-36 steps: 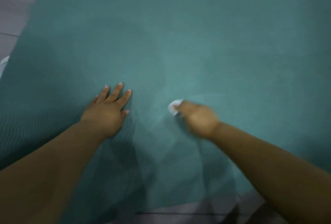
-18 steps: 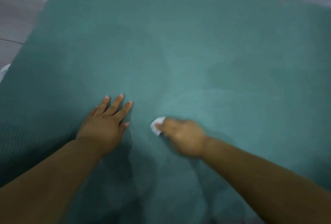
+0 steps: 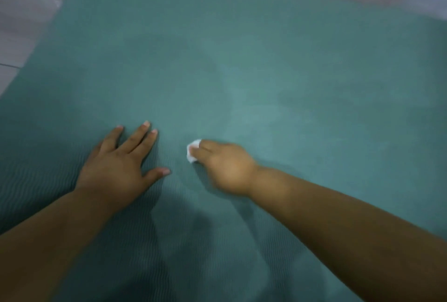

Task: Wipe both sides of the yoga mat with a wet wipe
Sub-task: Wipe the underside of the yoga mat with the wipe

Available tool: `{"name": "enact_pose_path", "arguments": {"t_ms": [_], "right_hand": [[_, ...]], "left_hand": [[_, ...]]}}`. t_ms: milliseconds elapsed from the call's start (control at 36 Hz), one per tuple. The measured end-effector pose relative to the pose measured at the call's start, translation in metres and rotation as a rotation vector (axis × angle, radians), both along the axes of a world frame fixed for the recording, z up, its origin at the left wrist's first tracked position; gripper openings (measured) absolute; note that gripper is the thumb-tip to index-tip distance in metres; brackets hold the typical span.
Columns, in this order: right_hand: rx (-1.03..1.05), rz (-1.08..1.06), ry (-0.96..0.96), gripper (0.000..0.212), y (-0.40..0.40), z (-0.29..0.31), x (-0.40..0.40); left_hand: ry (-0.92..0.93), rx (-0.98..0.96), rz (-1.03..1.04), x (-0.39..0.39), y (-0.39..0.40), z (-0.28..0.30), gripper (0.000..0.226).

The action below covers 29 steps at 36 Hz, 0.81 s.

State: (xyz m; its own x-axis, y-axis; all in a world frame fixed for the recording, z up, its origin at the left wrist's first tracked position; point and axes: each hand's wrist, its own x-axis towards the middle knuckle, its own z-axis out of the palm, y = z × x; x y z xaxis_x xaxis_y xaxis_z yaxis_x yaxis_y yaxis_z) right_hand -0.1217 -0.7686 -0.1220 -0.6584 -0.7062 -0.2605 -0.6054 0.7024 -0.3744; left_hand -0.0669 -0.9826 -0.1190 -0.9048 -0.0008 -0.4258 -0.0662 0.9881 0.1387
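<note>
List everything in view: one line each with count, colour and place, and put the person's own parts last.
yoga mat: one, teal green with a fine ribbed texture, spread flat and filling most of the view.
floor: pale grey boards or tiles, showing past the mat at upper left and along the top.
wet wipe: one, white, bunched small, on the mat near centre, mostly hidden under the right hand's fingers.
left hand: one, flat on the mat left of centre, fingers straight and spread.
right hand: one, just right of centre, blurred, fingers curled over the wipe and pressing it onto the mat.
forearms: two, bare, coming in from the lower left and lower right corners.
</note>
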Motion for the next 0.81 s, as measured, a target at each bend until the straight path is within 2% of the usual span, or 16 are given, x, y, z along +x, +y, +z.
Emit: {"name": "enact_pose_path", "arguments": {"t_ms": [28, 83, 194, 278, 306, 361, 500, 556, 583, 667, 806], "right_hand": [[0.008, 0.049, -0.011, 0.046, 0.012, 0.002, 0.000], [0.032, -0.058, 0.017, 0.047, 0.045, -0.001, -0.017], [0.179, -0.768, 0.169, 0.036, 0.122, -0.001, -0.072], [0.168, -1.107, 0.169, 0.032, 0.117, -0.002, -0.089], [0.148, -1.118, 0.170, 0.031, 0.099, -0.004, -0.090], [0.113, -0.958, 0.186, 0.032, 0.046, -0.005, -0.082], [0.009, -0.161, 0.047, 0.036, -0.066, 0.003, -0.022], [0.009, 0.058, 0.034, 0.034, -0.071, 0.006, 0.001], [-0.004, 0.102, 0.023, 0.034, -0.064, 0.006, 0.004], [-0.034, -0.042, 0.014, 0.039, -0.020, 0.004, -0.014], [0.128, -0.752, 0.127, 0.037, 0.058, 0.002, -0.061]], "left_hand": [[0.006, 0.000, 0.004, 0.000, 0.000, -0.002, 0.104], [-0.015, 0.003, 0.004, 0.001, -0.002, -0.004, 0.104], [-0.002, 0.007, 0.007, 0.001, 0.001, -0.006, 0.103], [-0.016, 0.015, 0.013, -0.001, 0.002, -0.006, 0.104], [-0.031, 0.029, 0.022, -0.001, 0.001, -0.006, 0.105], [-0.062, 0.051, 0.033, -0.002, -0.001, -0.006, 0.104], [-0.106, 0.037, 0.001, -0.002, -0.005, 0.003, 0.102], [-0.137, 0.014, -0.014, 0.000, -0.013, 0.007, 0.111], [-0.155, -0.019, -0.030, 0.002, -0.017, 0.008, 0.113], [-0.182, -0.112, -0.082, 0.009, -0.022, 0.013, 0.115], [-0.197, -0.105, -0.070, 0.007, -0.017, 0.015, 0.114]]}}
